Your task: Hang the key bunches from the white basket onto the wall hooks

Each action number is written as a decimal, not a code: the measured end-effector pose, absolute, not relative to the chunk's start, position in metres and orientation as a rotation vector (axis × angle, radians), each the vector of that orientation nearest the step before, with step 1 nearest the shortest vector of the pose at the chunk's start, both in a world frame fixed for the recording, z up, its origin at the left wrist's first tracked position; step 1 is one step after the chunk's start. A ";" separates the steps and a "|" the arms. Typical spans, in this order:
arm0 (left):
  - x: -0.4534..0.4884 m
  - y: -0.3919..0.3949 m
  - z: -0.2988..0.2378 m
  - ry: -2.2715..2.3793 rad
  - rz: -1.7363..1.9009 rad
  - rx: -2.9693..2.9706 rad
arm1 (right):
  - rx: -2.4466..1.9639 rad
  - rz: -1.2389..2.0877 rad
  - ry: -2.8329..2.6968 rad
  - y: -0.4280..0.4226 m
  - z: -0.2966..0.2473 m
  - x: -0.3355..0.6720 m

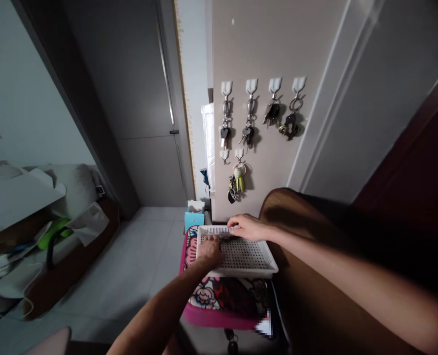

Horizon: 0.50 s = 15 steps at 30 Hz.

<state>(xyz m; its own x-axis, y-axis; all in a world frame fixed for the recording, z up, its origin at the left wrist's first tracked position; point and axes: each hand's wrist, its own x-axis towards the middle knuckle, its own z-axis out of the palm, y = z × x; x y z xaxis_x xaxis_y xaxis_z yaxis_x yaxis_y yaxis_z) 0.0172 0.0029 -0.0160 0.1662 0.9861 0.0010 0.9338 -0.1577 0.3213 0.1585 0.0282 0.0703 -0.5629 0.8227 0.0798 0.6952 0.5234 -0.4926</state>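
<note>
A shallow white plastic basket [237, 271] with a perforated bottom rests on a pink-edged, cartoon-patterned surface [204, 294]. My left hand [210, 250] reaches down into its left part, fingers apart and slightly bent, the fingertips partly hidden. Over the far rim hovers my right hand [249, 228], its fingers curved loosely with a gap between them and the thumb. A small dark item [225, 238] lies in the basket between the two hands; its kind is too blurred to tell. Beyond, several key bunches [247, 134] hang from white hooks [251, 86] on the wall.
A brown curved chair back [281, 207] stands close on the right. Behind the basket is a blue box [194, 215]. At left, a sofa [74, 187] holds cluttered items, including a green one [52, 234]. A grey door [137, 98] is at the back left.
</note>
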 end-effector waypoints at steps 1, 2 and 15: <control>0.018 0.003 -0.017 1.864 0.304 2.193 | -1.258 0.615 -2.514 0.028 0.070 0.159; 0.018 0.004 -0.018 1.862 0.313 2.191 | -1.255 0.640 -2.554 0.028 0.069 0.160; 0.020 0.013 0.024 1.350 0.963 1.540 | -1.198 0.677 -2.371 0.045 0.056 0.169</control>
<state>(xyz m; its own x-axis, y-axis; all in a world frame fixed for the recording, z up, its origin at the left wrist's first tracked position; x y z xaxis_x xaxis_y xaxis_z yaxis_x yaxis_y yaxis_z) 0.0204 0.0128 0.0238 0.1202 0.9926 0.0152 0.3379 -0.0553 0.9395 0.1695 0.0446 0.0556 -0.5541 0.8222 0.1299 0.6298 0.5161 -0.5805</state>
